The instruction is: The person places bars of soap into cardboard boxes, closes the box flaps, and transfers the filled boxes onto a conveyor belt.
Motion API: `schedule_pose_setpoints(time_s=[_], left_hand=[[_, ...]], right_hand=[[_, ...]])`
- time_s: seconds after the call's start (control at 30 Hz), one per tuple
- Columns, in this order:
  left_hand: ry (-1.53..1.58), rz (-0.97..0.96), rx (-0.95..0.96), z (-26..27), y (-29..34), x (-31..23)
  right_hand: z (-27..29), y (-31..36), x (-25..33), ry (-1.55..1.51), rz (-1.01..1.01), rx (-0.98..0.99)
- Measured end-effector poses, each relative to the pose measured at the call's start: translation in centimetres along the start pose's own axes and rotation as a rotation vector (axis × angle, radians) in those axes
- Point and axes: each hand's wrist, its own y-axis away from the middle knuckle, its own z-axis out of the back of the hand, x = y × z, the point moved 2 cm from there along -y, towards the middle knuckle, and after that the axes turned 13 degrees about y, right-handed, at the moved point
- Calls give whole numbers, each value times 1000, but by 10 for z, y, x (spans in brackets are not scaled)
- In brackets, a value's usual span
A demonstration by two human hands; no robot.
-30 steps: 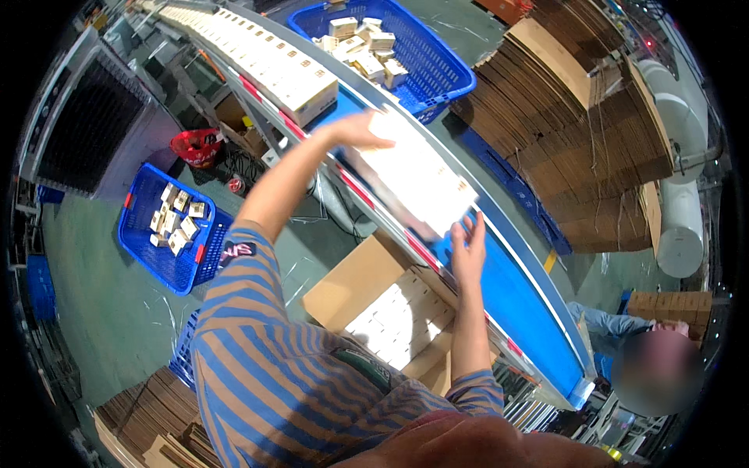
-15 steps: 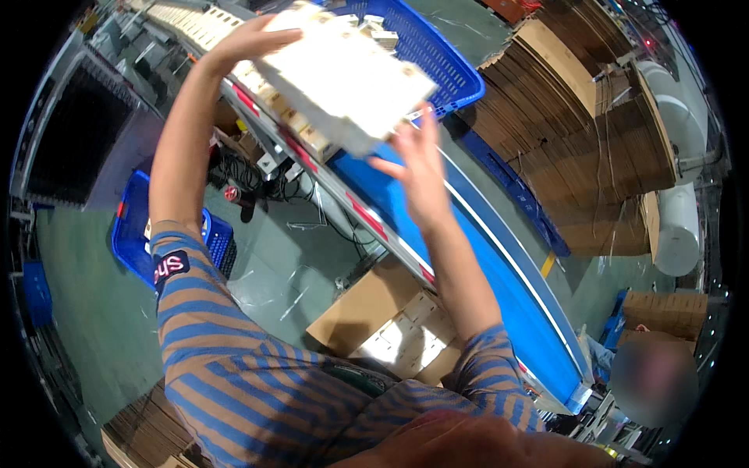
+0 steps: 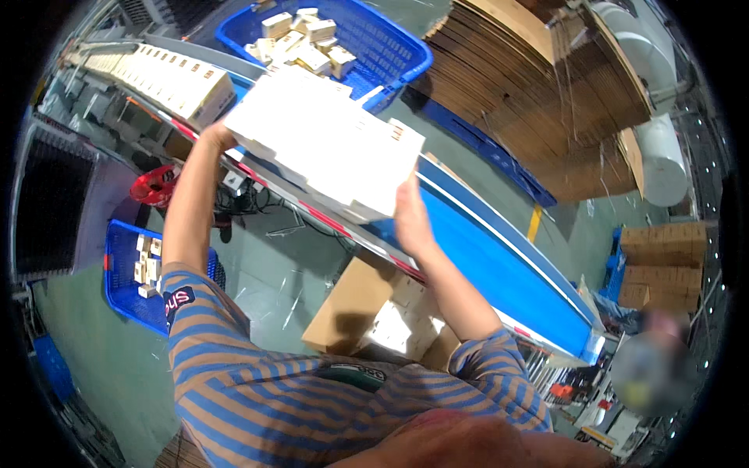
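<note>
Between my two hands is a block of several small white boxes (image 3: pixel 328 144), pressed together and held above the blue conveyor belt (image 3: pixel 488 261). My left hand (image 3: pixel 221 137) grips the block's left end, its fingers mostly hidden. At the other end, my right hand (image 3: pixel 411 218) is closed against the near right corner. Farther up the belt, a row of similar white boxes (image 3: pixel 175 76) stands side by side. Below the belt, near my body, an open cardboard carton (image 3: pixel 347 296) has white boxes (image 3: pixel 402 324) inside, partly in bright light.
A blue basket (image 3: pixel 398 51) with loose small boxes stands beyond the belt. Another blue basket (image 3: pixel 129 300) with boxes is on the floor at left. Stacked flat cardboard (image 3: pixel 499 117) and white rolls (image 3: pixel 663 160) fill the right. A blurred person (image 3: pixel 655 370) is at lower right.
The block of boxes has come lower and nearer, and the view has shifted. My right hand, earlier with fingers spread at the block's end, now holds it. The row on the belt shows more.
</note>
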Motion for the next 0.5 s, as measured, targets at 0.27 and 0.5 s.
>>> schedule_pose_setpoints(time_s=[0.27, 0.5], left_hand=[[153, -41, 280, -256, 50, 55], [-6, 45, 440, -343, 169, 58]], right_hand=[[118, 133, -69, -346, -437, -407], [213, 291, -28, -643, -581, -387]])
